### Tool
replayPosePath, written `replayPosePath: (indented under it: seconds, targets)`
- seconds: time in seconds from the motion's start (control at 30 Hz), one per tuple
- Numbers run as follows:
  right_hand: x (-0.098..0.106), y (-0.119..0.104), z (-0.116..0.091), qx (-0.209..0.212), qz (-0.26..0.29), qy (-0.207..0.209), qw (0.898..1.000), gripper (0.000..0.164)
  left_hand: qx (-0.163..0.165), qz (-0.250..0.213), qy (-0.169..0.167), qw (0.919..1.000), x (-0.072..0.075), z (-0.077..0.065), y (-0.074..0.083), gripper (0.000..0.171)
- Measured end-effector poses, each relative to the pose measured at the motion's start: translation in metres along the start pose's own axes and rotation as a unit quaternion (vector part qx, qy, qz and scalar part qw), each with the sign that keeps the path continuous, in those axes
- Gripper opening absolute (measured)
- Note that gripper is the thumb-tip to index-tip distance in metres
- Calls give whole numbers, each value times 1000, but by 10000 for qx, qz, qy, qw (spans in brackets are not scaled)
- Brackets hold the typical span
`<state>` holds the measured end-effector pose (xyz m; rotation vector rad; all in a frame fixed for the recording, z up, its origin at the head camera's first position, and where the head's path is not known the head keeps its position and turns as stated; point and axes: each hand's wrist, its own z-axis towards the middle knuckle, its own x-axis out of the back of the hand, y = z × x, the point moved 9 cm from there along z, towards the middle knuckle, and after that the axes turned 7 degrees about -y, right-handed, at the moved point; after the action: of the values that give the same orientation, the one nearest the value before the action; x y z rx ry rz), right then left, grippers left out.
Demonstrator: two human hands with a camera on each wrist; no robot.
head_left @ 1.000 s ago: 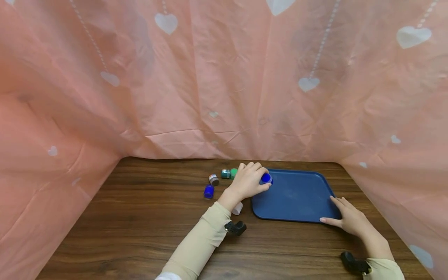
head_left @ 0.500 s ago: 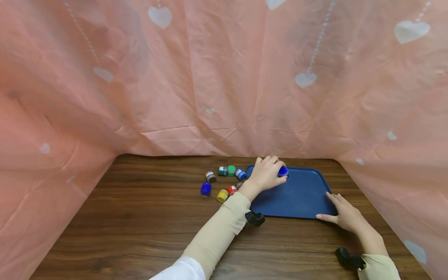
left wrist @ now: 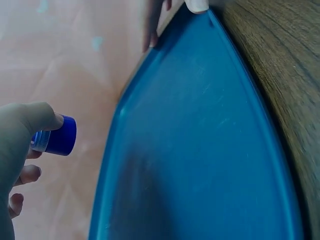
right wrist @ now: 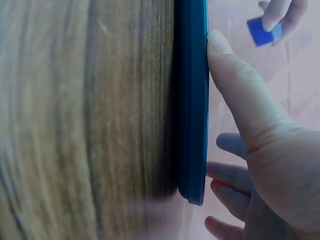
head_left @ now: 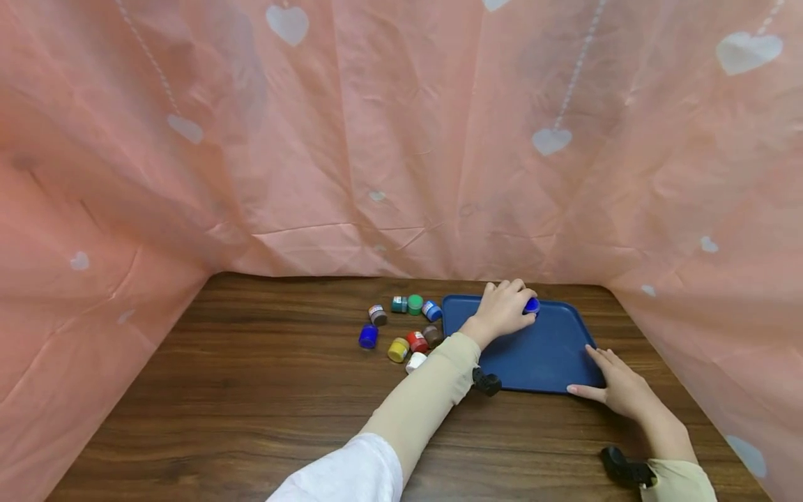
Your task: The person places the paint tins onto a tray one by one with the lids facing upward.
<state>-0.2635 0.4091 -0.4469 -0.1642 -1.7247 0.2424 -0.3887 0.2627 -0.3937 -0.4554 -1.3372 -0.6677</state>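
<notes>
My left hand [head_left: 504, 309] pinches a small blue paint jar [head_left: 532, 305] between thumb and fingers. It is over the far part of a dark blue tray [head_left: 533, 355]. In the left wrist view the jar [left wrist: 61, 136] is tilted on its side, above the tray's surface. My right hand [head_left: 624, 385] rests at the tray's near right corner with thumb and fingers spread and fairly straight. Its thumb [right wrist: 245, 90] touches the tray rim [right wrist: 197, 125] in the right wrist view.
Left of the tray lie several small paint jars, among them a yellow jar [head_left: 398, 350], a red jar [head_left: 417, 341], a green jar [head_left: 415, 304] and a white jar [head_left: 415, 362] beside the left sleeve. A pink curtain [head_left: 401, 174] hangs behind the wooden table [head_left: 251, 390].
My left hand has carried the blue paint jar rightward from the tray's left edge to over its far middle, uncovering the jars on the left. My right hand has stayed at the corner.
</notes>
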Motion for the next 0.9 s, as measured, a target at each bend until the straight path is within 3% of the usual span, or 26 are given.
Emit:
replayPosePath:
  seconds: [0.23,0.43,0.73,0.9]
  targets:
    - [-1,-5,-4,47,-33,54,10000,100,118,-4,-408,9991,-20,18,11,43]
    - [-3,-10,-7,66,12,69,10000,100,199,5,-528,9984,-31,25,19,42]
    - [-5,-14,-14,-17,-66,48,10000,100,340,144,-761,9964,-45,27,43,43]
    - [-6,-19,-17,-3,-9,53,10000,99,505,186,-841,9950,-52,27,48,42]
